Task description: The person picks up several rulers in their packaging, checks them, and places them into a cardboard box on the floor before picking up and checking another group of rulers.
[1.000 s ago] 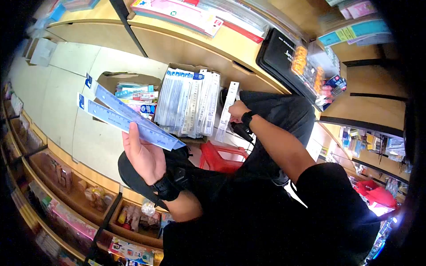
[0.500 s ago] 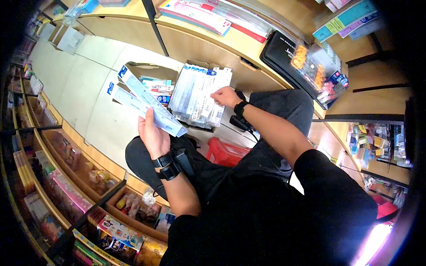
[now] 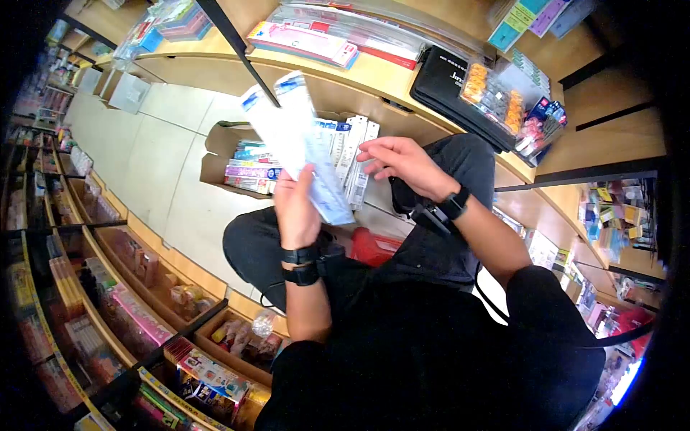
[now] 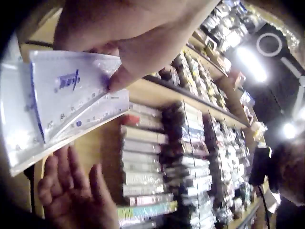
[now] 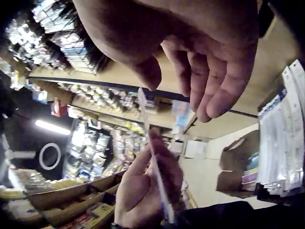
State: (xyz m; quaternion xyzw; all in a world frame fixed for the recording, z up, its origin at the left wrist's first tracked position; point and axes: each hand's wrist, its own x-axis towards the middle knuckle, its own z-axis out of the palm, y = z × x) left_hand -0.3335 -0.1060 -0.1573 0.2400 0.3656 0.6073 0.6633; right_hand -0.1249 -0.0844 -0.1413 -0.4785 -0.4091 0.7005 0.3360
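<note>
Between thumb and fingers my left hand (image 3: 298, 212) pinches clear plastic rulers (image 3: 320, 169) in sleeves with blue ends, fanned out and slanting up over the boxes. The left wrist view shows the thumb on top of these rulers (image 4: 71, 90), with printed numbers along the edge. My right hand (image 3: 406, 164) holds nothing; its fingers are extended, just right of the fan. In the right wrist view that right hand (image 5: 205, 62) is above the left hand (image 5: 143, 191), where the rulers stand edge-on. Behind them, a box packed with upright rulers (image 3: 357, 161) is partly hidden.
Left of the ruler box is an open carton (image 3: 213, 164) of colourful packets. A wooden shelf with a black case (image 3: 442, 86) and packaged goods runs along the far side. Shelf bins (image 3: 151, 266) line the left. A red plastic stool (image 3: 374, 246) shows between the knees.
My right hand held a ruler, brought it to the right side of the ruler box and let go. It is now lifted off, empty. The left hand's rulers have swung up and right.
</note>
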